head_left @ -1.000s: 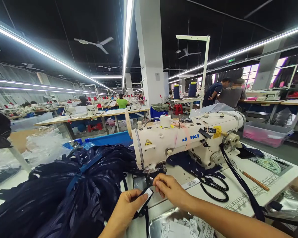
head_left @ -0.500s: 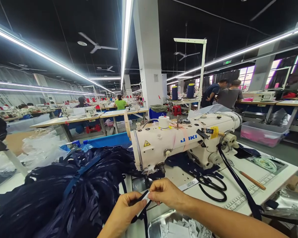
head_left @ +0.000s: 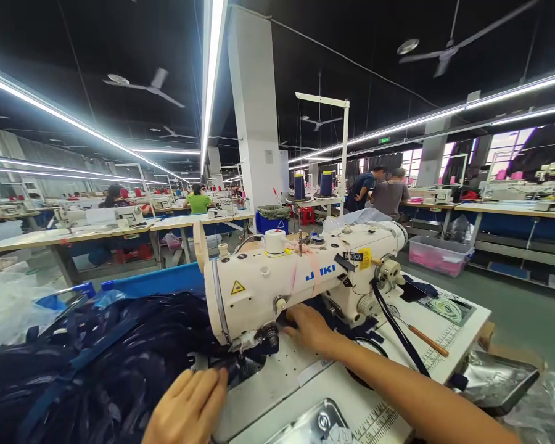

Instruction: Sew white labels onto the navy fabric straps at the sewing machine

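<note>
My left hand is closed, its fingers curled beside the needle area of a white sewing machine. Whatever it may hold is hidden behind the knuckles. Under the machine's arm reaches my right hand, near dark navy cloth behind it. Its fingertips are partly covered by the machine, so its grip does not show. A large heap of navy straps lies left of the machine. In front, at the bottom edge, a metal tray contains white labels.
Black scissors lie partly hidden behind my right forearm. A wooden-handled tool and a bundle of pale cord are on the table's right. A dark strap hangs from the machine. Other people are at work farther back.
My hands have parted. My right hand has left the white label and strap and gone forward under the machine arm; my left has shifted left. The view has turned right.
</note>
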A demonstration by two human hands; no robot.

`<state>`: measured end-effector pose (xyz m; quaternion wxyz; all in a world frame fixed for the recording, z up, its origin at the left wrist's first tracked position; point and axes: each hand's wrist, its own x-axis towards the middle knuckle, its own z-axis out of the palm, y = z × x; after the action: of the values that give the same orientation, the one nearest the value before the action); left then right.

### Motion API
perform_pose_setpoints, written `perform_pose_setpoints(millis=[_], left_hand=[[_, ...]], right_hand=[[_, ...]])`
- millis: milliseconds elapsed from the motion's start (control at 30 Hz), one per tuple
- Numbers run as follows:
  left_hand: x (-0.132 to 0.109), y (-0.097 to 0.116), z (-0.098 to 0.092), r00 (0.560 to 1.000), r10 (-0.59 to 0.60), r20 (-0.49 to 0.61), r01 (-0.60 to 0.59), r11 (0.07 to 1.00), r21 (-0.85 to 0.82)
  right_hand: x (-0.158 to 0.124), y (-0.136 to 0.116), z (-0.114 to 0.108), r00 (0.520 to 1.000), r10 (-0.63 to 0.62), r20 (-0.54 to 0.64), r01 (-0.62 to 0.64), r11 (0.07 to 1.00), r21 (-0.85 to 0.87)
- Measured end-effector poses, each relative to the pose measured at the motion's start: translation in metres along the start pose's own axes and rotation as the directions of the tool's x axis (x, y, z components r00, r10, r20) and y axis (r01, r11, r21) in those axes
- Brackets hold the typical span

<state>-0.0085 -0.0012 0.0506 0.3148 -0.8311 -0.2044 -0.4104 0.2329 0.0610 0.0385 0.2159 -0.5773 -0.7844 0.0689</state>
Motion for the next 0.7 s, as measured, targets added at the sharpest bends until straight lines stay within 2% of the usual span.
perform_pose_setpoints(millis=[33,100,200,267,300,367,433,467,500,567,600,633,700], left_hand=[[0.005,0.002,0.010,0.996,0.090,-0.008,-0.089,0.995,0.048],[0.008,0.009,0.032,0.981,0.161,0.107,-0.168,0.984,0.058],[-0.005,0.019,0.057,0.957,0.086,0.277,-0.093,0.996,0.013],[-0.016,0.021,0.059,0.941,0.027,0.338,-0.029,1.000,0.000],[-0.021,0.020,0.056,0.932,0.032,0.360,-0.033,0.999,-0.003],[-0.026,0.018,0.047,0.917,0.097,0.387,-0.107,0.994,0.005],[-0.026,0.016,0.039,0.907,0.178,0.383,-0.202,0.979,0.024],[-0.025,0.016,0.036,0.902,0.204,0.381,-0.234,0.972,0.034],[-0.024,0.016,0.035,0.896,0.220,0.386,-0.254,0.966,0.038],[-0.022,0.019,0.034,0.884,0.228,0.409,-0.269,0.962,0.044],[-0.021,0.020,0.034,0.879,0.224,0.421,-0.270,0.961,0.052],[-0.021,0.022,0.034,0.873,0.218,0.436,-0.271,0.961,0.063],[-0.022,0.025,0.031,0.862,0.205,0.463,-0.272,0.959,0.082]], right_hand=[[0.007,0.002,0.001,1.000,0.007,-0.015,-0.008,0.999,-0.042],[0.016,0.003,0.005,1.000,0.003,-0.027,-0.006,0.993,-0.120],[0.019,0.004,0.008,0.999,-0.025,-0.021,0.019,0.977,-0.214],[0.012,0.006,0.005,0.999,-0.039,-0.024,0.031,0.963,-0.267],[0.005,0.007,0.003,0.999,-0.044,-0.026,0.034,0.956,-0.290],[-0.013,0.007,-0.002,0.998,-0.063,-0.020,0.053,0.943,-0.330],[-0.033,0.003,-0.003,0.983,-0.182,-0.011,0.165,0.913,-0.373],[-0.042,0.000,-0.002,0.948,-0.319,-0.008,0.289,0.868,-0.403],[-0.048,-0.005,0.000,0.886,-0.464,-0.002,0.419,0.802,-0.425],[-0.052,-0.013,0.006,0.713,-0.701,0.021,0.630,0.626,-0.460],[-0.051,-0.016,0.010,0.647,-0.762,0.037,0.684,0.557,-0.471],[-0.047,-0.018,0.015,0.603,-0.795,0.057,0.714,0.506,-0.484],[-0.038,-0.020,0.022,0.571,-0.814,0.106,0.736,0.450,-0.506]])
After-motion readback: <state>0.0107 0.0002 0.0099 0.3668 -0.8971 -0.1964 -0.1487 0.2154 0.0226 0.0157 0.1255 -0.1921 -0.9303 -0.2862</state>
